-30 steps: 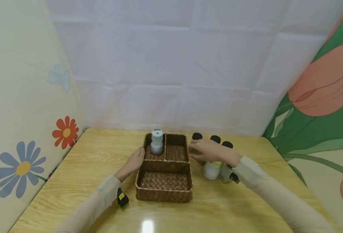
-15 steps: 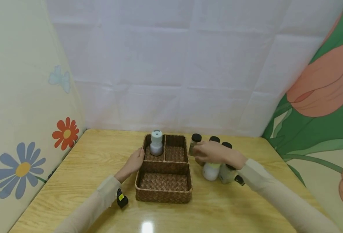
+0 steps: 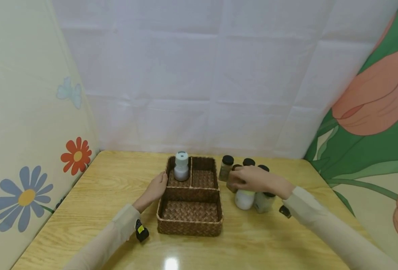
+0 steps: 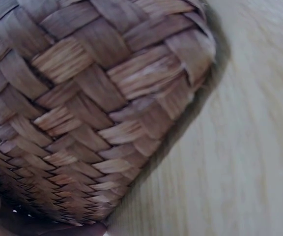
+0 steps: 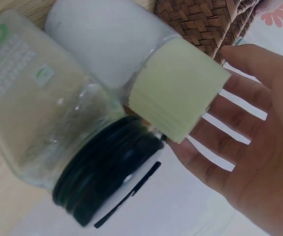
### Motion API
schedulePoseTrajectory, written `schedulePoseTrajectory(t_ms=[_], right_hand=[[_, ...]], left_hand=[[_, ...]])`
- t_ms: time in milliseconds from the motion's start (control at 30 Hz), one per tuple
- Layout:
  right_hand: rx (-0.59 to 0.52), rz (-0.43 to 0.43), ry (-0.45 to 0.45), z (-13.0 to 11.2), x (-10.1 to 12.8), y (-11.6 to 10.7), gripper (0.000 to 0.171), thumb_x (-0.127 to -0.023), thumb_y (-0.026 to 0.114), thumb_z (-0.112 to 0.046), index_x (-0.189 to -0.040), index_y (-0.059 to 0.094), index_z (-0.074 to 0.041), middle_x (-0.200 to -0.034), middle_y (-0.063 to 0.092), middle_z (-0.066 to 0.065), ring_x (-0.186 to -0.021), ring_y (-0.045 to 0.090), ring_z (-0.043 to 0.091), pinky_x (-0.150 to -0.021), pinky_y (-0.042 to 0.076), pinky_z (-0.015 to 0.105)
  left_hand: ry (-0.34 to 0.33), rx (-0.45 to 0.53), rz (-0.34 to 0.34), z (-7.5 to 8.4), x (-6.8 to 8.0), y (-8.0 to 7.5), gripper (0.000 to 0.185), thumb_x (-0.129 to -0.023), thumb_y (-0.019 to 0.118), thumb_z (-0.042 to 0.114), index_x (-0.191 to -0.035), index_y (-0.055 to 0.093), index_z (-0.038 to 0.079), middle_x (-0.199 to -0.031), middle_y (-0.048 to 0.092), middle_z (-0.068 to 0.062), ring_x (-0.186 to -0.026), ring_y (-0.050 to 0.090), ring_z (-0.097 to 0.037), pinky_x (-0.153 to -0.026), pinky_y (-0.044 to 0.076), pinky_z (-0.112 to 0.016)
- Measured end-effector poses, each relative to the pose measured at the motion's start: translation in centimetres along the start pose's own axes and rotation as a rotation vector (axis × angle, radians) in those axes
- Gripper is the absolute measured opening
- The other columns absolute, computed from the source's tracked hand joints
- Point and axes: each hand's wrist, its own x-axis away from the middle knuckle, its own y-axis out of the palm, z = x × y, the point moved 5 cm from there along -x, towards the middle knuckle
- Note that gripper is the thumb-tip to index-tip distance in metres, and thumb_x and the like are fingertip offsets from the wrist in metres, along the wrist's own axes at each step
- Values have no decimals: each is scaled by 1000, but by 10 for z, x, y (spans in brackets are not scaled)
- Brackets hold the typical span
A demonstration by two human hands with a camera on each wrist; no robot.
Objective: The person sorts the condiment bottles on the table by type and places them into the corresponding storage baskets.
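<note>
A woven basket (image 3: 189,225) with three compartments stands mid-table; a white bottle (image 3: 181,166) is upright in its back-left compartment. My left hand (image 3: 161,181) rests against the basket's left wall (image 4: 82,108), fingers relaxed. My right hand (image 3: 236,176) hovers over a cluster of jars right of the basket, fingers straight and spread (image 5: 230,132), holding nothing. Under it stand a white bottle with a pale green cap (image 3: 244,198) (image 5: 176,93), a clear jar with a black lid (image 3: 264,201) (image 5: 63,137) and a brown jar (image 3: 232,185).
More black-lidded jars (image 3: 226,167) (image 3: 248,162) stand behind the hand, near the white cloth back wall. Flowered panels close both sides. Bare wooden table (image 3: 104,176) lies left of the basket and along the front edge.
My right hand has drawn back from the basket's edge to the right, over the jars, uncovering the leftmost black-lidded jar. The left hand and the basket stay put.
</note>
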Motion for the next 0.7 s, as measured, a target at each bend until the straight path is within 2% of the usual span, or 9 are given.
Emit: schedulePoseTrajectory(t_ms=[100,233,333,467,700], right_hand=[[-3,2,0,1,2,0,13,-97,66,-16,-107,66,-8,-90,60,-2,-72,57,8,-57,48,27],[-15,-10,24,5,5,2,3,-96,66,-15,-96,64,-14,-87,57,-5,-69,54,5,-56,46,26],[-22,-22,39,7,7,3,6,-97,66,-16,-92,62,-17,-87,57,-7,-70,54,4,-57,47,25],[-31,-38,33,6,10,3,3,-96,67,-15,-97,66,-13,-90,60,-5,-75,59,7,-60,51,26],[-19,-62,40,3,13,3,11,-94,69,-16,-103,68,-9,-95,62,2,-75,60,10,-59,51,27]], left_hand=[[3,3,-3,-1,0,0,49,-110,22,17,-146,32,-15,-147,36,-36,-136,33,-50,-110,30,-60],[-8,3,-11,-1,0,0,50,-110,22,17,-148,27,-16,-150,30,-36,-139,28,-49,-112,27,-60],[-6,-5,-2,0,-1,0,50,-110,22,17,-147,29,-16,-149,33,-36,-138,30,-50,-111,29,-60],[-4,2,0,0,-1,0,50,-110,22,18,-147,30,-16,-149,33,-35,-138,31,-49,-111,29,-59],[-3,15,-2,0,0,0,50,-110,23,17,-147,28,-17,-149,32,-36,-138,29,-49,-112,27,-59]])
